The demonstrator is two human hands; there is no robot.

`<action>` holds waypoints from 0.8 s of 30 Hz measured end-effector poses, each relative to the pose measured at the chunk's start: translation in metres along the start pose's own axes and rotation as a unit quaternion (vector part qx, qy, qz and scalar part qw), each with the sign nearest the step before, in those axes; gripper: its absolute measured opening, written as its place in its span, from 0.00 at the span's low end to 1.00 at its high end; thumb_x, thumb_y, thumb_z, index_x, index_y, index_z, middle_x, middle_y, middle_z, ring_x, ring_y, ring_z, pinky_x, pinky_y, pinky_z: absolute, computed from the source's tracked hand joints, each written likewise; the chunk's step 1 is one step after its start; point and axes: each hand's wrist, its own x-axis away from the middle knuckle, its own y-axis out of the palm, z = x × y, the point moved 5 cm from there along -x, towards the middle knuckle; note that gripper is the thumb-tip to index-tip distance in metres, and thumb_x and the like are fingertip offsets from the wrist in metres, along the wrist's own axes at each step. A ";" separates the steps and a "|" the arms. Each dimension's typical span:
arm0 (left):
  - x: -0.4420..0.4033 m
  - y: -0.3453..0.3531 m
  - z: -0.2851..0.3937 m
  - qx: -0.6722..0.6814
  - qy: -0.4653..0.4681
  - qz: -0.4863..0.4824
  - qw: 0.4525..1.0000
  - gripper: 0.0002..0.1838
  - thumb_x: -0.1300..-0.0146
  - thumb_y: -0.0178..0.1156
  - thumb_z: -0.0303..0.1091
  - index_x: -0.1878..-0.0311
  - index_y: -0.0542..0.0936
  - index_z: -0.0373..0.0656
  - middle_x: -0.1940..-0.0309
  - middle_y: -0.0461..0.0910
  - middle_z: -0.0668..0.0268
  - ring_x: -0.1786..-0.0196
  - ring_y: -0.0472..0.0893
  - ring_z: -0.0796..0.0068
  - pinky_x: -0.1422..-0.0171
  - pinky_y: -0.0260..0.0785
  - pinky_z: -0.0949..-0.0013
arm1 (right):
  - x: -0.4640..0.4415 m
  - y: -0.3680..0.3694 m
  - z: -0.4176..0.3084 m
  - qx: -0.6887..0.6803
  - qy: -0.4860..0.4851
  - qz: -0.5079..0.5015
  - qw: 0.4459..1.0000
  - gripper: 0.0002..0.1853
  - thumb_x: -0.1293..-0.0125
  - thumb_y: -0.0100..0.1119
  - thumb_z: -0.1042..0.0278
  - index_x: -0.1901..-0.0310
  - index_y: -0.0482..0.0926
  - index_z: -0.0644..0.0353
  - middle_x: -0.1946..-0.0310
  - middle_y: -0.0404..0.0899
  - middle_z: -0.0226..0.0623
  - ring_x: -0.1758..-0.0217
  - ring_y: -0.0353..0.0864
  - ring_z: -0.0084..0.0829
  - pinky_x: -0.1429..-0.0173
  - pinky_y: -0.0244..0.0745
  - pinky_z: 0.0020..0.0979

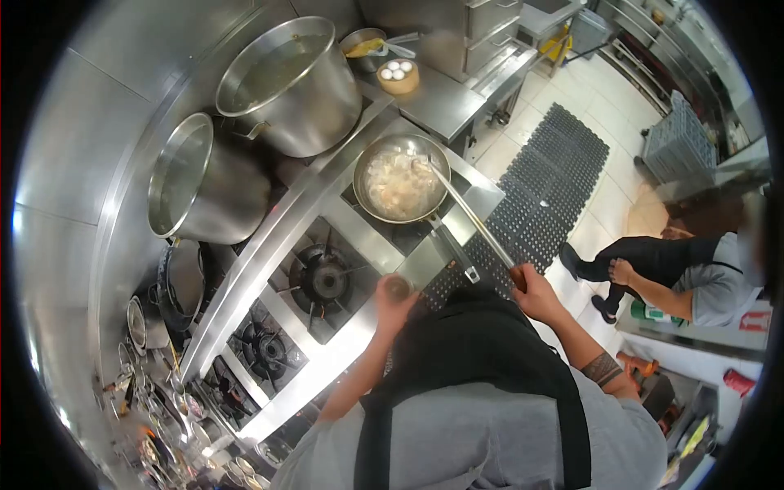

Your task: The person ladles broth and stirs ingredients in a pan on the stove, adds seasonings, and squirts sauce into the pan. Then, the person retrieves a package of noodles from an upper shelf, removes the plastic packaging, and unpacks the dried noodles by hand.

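Note:
My right hand (535, 296) is closed round the brown end of a long-handled metal utensil (478, 224). Its far end reaches into a frying pan (442, 186), where pale pieces of food (400, 181) lie in a cloudy, steaming mass. The pan sits on the stove with its handle (459, 255) pointing toward me, and neither hand touches that handle. Near the stove's front edge, my left hand (394, 309) wraps round a small round brownish container (398, 286), seen from above; what it contains is unclear.
Two large stockpots (314, 114) (224, 192) stand behind the burners (325, 278). White eggs in a round holder (398, 80) rest on the far counter. At right, another person (694, 278) is near a black floor mat (547, 175) and a grey crate (679, 139).

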 end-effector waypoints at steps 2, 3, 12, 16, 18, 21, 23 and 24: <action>0.001 0.004 -0.002 -0.013 -0.062 0.006 0.998 0.37 0.51 0.80 0.33 0.37 0.74 0.41 0.45 0.81 0.56 0.41 0.82 0.61 0.35 0.73 0.59 | -0.021 -0.005 0.009 0.005 0.040 -0.011 0.999 0.20 0.40 0.68 0.64 0.50 0.74 0.63 0.60 0.84 0.54 0.52 0.84 0.58 0.48 0.77 0.48; -0.004 0.004 -0.005 -0.056 -0.099 0.047 0.992 0.38 0.52 0.80 0.35 0.37 0.74 0.40 0.46 0.82 0.55 0.42 0.83 0.61 0.36 0.74 0.58 | -0.031 -0.010 0.012 -0.017 0.038 -0.039 0.998 0.20 0.42 0.68 0.64 0.52 0.75 0.63 0.62 0.83 0.54 0.53 0.84 0.58 0.48 0.77 0.48; -0.081 -0.007 0.135 -0.417 -0.221 0.061 0.879 0.33 0.53 0.72 0.42 0.46 0.75 0.34 0.54 0.86 0.44 0.49 0.86 0.43 0.43 0.79 0.51 | -0.089 -0.069 0.022 -0.230 0.040 -0.286 0.929 0.08 0.33 0.64 0.68 0.58 0.76 0.61 0.80 0.74 0.31 0.85 0.74 0.23 0.82 0.68 0.30; -0.109 -0.002 0.182 -0.519 -0.225 0.011 0.825 0.31 0.50 0.69 0.43 0.44 0.76 0.34 0.51 0.86 0.47 0.47 0.86 0.47 0.42 0.79 0.53 | -0.105 -0.091 0.024 -0.201 0.013 -0.309 0.930 0.10 0.32 0.64 0.67 0.56 0.76 0.62 0.80 0.73 0.31 0.84 0.73 0.24 0.82 0.69 0.30; -0.117 0.000 0.191 -0.553 -0.236 -0.019 0.799 0.30 0.49 0.67 0.42 0.44 0.77 0.34 0.50 0.86 0.48 0.46 0.87 0.48 0.41 0.80 0.53 | -0.103 -0.100 0.015 -0.209 0.041 -0.348 0.913 0.10 0.30 0.64 0.65 0.58 0.75 0.61 0.78 0.73 0.30 0.83 0.74 0.23 0.82 0.70 0.30; -0.124 0.003 0.190 -0.605 -0.230 -0.048 0.761 0.26 0.45 0.64 0.41 0.45 0.80 0.36 0.48 0.86 0.50 0.45 0.86 0.50 0.41 0.79 0.54 | -0.100 -0.106 0.004 -0.200 0.054 -0.366 0.907 0.12 0.29 0.64 0.62 0.60 0.73 0.61 0.77 0.73 0.29 0.83 0.74 0.23 0.82 0.71 0.30; -0.122 0.007 0.197 -0.617 -0.226 -0.055 0.752 0.25 0.45 0.63 0.41 0.46 0.80 0.37 0.48 0.86 0.51 0.44 0.86 0.51 0.40 0.79 0.54 | -0.100 -0.102 0.009 -0.207 0.048 -0.369 0.905 0.13 0.29 0.63 0.62 0.61 0.73 0.61 0.77 0.73 0.30 0.83 0.74 0.23 0.82 0.70 0.31; -0.121 0.009 0.201 -0.626 -0.222 -0.063 0.745 0.24 0.45 0.63 0.40 0.46 0.81 0.37 0.48 0.86 0.51 0.44 0.86 0.51 0.40 0.79 0.54 | -0.100 -0.099 0.011 -0.212 0.044 -0.370 0.904 0.13 0.28 0.63 0.62 0.62 0.72 0.62 0.77 0.73 0.30 0.83 0.74 0.23 0.83 0.70 0.31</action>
